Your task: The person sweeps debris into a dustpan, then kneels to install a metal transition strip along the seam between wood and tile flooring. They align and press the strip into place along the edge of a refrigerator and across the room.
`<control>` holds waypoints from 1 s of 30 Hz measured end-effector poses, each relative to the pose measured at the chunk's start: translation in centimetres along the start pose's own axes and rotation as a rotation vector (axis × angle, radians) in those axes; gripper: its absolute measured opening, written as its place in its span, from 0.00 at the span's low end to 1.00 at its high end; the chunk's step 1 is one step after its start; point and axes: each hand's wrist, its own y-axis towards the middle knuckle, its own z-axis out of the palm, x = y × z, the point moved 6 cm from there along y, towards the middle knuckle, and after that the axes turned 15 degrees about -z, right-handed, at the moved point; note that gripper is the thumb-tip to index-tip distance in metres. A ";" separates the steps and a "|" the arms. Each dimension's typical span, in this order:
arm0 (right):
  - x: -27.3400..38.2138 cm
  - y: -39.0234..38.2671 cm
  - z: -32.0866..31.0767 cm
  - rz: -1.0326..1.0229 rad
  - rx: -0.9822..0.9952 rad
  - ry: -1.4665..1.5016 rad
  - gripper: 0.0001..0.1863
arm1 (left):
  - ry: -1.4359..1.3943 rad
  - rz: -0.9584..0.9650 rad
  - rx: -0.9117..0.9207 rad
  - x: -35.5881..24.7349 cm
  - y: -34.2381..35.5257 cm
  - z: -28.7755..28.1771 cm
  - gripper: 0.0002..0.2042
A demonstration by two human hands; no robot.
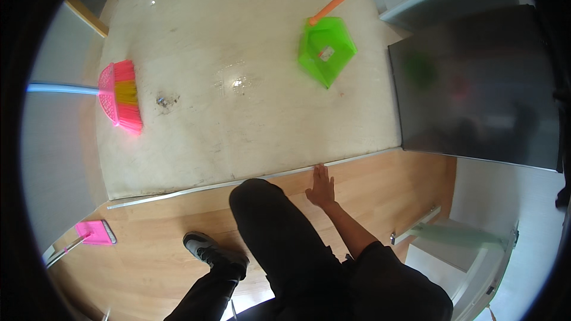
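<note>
My right hand (pixel 322 188) lies palm down on the wooden floor (pixel 375 187), fingers stretched out and holding nothing. Its fingertips reach the thin metal strip (pixel 196 189) that runs along the border between the wood and the pale, stained floor (pixel 238 137). Beside it, to the left, is my bent knee in black trousers (pixel 262 214). My left hand does not show. A little pile of dirt (pixel 166 101) rests on the pale floor, near a pink and yellow broom (pixel 119 96). Farther right is a bright green dustpan (pixel 328 50) with an orange handle.
At the right stands a dark glossy appliance (pixel 476 95). An open white drawer or cabinet (pixel 440 258) sits lower right. A pink dustpan (pixel 97 232) lies at the lower left. My grey and black shoe (pixel 205 248) is planted on the wood. A wet patch (pixel 238 82) shines mid-floor.
</note>
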 end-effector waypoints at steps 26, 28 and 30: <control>-0.8 0.2 0.3 -0.138 -0.361 0.195 0.47 | -0.032 0.071 0.064 -1.1 3.8 2.8 0.43; -2.4 0.2 1.5 -0.104 -0.414 0.160 0.48 | -0.037 0.071 0.060 -0.8 3.6 2.2 0.43; -4.0 0.7 4.5 -0.092 -0.204 0.174 0.50 | -0.040 0.058 0.050 -0.2 3.3 1.2 0.43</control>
